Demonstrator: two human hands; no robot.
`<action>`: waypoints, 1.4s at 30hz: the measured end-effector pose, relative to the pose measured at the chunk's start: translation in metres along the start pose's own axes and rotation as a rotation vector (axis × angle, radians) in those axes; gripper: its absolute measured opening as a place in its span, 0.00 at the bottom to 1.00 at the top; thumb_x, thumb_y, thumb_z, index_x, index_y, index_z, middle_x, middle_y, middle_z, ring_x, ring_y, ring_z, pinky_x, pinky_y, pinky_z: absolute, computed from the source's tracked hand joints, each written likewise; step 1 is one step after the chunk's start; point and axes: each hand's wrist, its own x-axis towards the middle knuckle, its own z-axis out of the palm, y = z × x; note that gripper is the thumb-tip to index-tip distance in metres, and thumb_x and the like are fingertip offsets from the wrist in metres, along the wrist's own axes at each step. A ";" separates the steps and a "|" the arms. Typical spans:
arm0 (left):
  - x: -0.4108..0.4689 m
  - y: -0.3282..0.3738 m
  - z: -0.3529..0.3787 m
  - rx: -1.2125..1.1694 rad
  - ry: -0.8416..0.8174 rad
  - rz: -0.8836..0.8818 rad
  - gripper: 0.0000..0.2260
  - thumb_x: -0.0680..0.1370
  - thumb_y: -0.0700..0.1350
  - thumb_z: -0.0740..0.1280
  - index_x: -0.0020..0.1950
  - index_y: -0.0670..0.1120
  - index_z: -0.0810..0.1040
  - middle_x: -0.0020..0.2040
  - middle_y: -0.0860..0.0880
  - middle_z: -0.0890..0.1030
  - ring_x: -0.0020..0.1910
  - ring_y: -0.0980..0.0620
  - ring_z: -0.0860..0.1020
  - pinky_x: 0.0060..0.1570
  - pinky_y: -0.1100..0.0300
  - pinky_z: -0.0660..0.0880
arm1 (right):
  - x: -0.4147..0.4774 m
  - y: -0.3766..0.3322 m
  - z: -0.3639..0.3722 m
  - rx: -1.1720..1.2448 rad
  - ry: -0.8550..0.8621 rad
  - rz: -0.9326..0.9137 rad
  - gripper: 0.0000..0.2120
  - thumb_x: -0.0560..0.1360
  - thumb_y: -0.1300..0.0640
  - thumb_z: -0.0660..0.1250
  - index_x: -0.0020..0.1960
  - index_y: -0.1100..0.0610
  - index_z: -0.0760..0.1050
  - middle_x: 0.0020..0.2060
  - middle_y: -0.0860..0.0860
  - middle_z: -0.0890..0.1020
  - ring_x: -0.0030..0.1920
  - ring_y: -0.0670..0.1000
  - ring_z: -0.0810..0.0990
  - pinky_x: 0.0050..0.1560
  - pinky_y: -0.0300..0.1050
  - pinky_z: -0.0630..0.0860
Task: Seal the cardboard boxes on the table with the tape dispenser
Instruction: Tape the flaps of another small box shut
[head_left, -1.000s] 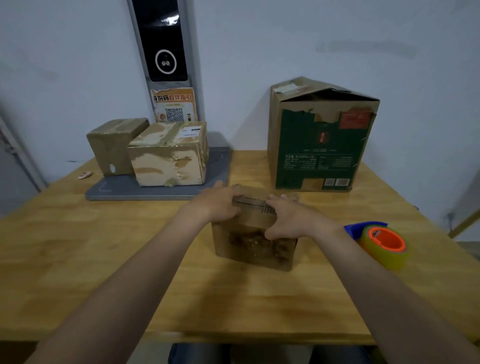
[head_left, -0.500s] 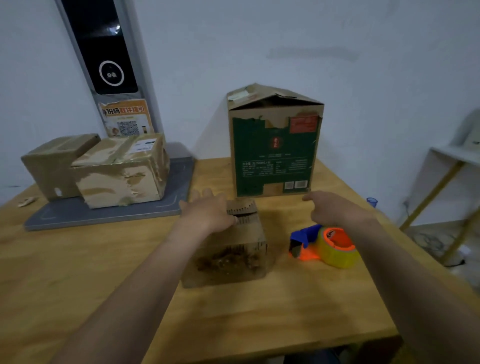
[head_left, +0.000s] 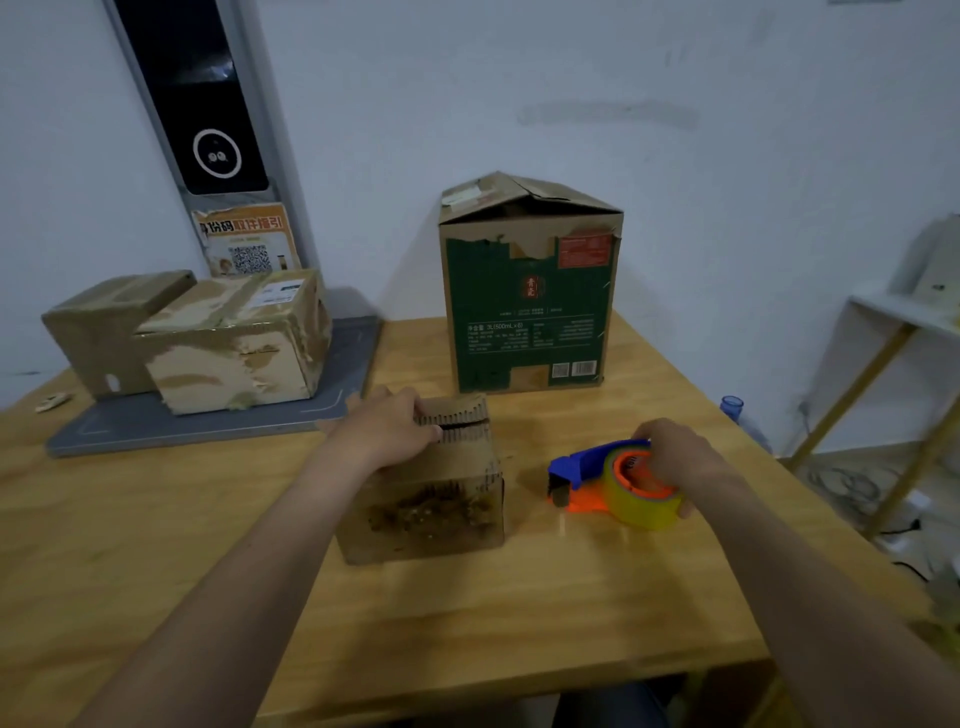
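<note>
On table, left hand (head_left: 392, 431) pressing small box (head_left: 431, 499) flaps, right hand (head_left: 670, 457) gripping tape dispenser (head_left: 613, 480)

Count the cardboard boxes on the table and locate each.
4. A small box under the left hand; a tall green box behind it; a pale taped box and a brown box together on the grey mat, left. Others may hide behind them.

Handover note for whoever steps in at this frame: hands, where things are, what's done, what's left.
Left hand presses shut the top flaps of the small box, mid-table.
Right hand grips the tape dispenser, which sits on the table right of that box.
Done: flaps shut; no tape over the seam.
Left: tape this seam, then the tall green box behind, flaps peaked up. The two boxes on the grey tray look taped.
</note>
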 end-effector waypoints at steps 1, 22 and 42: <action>0.000 -0.004 -0.001 -0.007 0.005 -0.003 0.17 0.81 0.60 0.65 0.67 0.56 0.73 0.74 0.46 0.67 0.78 0.38 0.55 0.72 0.33 0.60 | -0.004 -0.002 -0.002 0.064 0.028 0.003 0.12 0.80 0.60 0.62 0.61 0.48 0.71 0.52 0.55 0.76 0.41 0.59 0.79 0.33 0.56 0.83; 0.017 -0.059 -0.053 -0.887 -0.020 -0.002 0.29 0.83 0.66 0.52 0.46 0.47 0.83 0.32 0.53 0.71 0.30 0.54 0.66 0.30 0.61 0.60 | -0.046 -0.168 -0.031 0.636 0.313 -0.501 0.24 0.75 0.71 0.66 0.62 0.47 0.68 0.47 0.49 0.79 0.44 0.47 0.80 0.33 0.39 0.71; 0.035 -0.074 -0.049 -1.216 -0.077 0.062 0.14 0.83 0.46 0.59 0.37 0.49 0.68 0.28 0.55 0.61 0.25 0.56 0.57 0.24 0.62 0.51 | -0.031 -0.193 0.003 0.691 0.416 -0.578 0.22 0.77 0.68 0.67 0.64 0.46 0.72 0.50 0.45 0.79 0.50 0.41 0.79 0.45 0.33 0.73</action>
